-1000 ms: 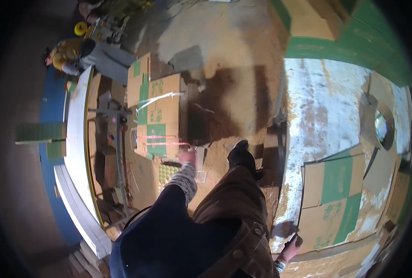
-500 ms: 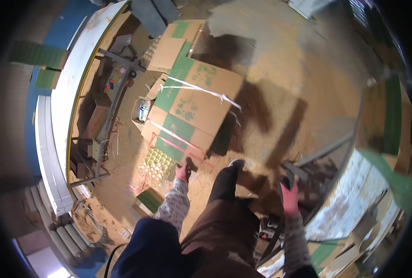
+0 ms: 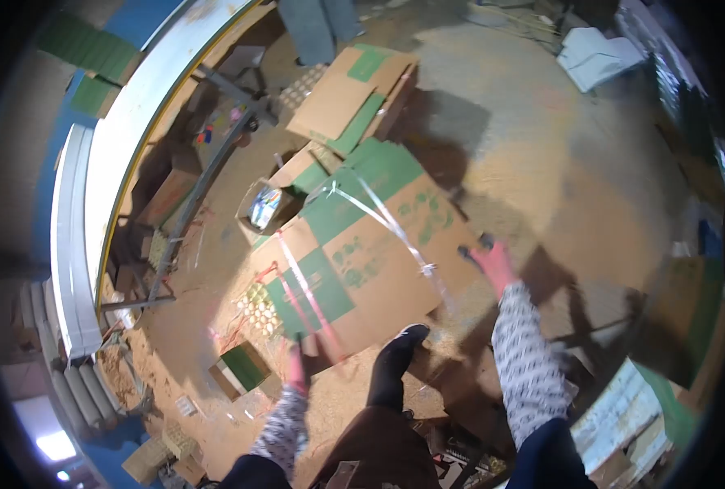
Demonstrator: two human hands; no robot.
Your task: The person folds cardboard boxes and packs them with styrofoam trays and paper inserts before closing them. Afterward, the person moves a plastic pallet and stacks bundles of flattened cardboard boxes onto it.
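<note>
My right hand (image 3: 497, 265) is at the right-hand edge of the big cardboard box (image 3: 411, 265), thumb and fingers spread apart; I cannot tell whether the fingertips touch the board. My left hand (image 3: 297, 372) is at the box's near-left corner, blurred, and I cannot tell whether it is gripping anything. The box lies at an angle on the floor in front of me, between my hands, bound with white string (image 3: 387, 221) across its middle and pink string (image 3: 302, 285) near its left end. My dark shoe (image 3: 395, 359) stands close to its near edge.

Tight against its left side, a tray of eggs (image 3: 256, 314) crowds the floor, with a small green-and-brown carton (image 3: 246, 367) nearer me. Beyond the far-left side sits an open box (image 3: 252, 218) with a bright packet inside, and past the far end is another cardboard box (image 3: 342, 90). A white-topped bench (image 3: 123, 163) runs down the left; another person's legs (image 3: 320, 28) stand beyond its far end.
</note>
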